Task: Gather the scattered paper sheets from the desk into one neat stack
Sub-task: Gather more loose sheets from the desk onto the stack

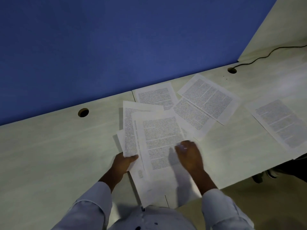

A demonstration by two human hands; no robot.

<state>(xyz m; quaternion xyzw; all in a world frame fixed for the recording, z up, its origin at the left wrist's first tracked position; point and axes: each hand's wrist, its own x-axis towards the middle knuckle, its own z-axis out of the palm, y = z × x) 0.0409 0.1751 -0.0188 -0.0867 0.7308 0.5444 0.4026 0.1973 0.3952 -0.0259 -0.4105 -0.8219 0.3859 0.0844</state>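
Printed paper sheets lie on a pale desk [49, 146]. My left hand [123, 164] holds a loose bunch of sheets [159, 140] at its left edge, thumb on top. My right hand [189, 155] is blurred and hovers over the bunch's right side, fingers loosely curled; whether it touches the paper is unclear. Beyond the bunch, three sheets lie overlapping: one near the partition [154, 95], one to the right of the bunch [192, 116] and one across it [209, 98]. A single sheet [280, 122] lies apart at the far right.
A blue partition [116, 47] rises behind the desk. Two round cable holes sit in the desk, at left [83, 112] and at right [231, 70], the right one with a black cable [265, 56]. A shoe [272, 173] shows below the desk's right front edge.
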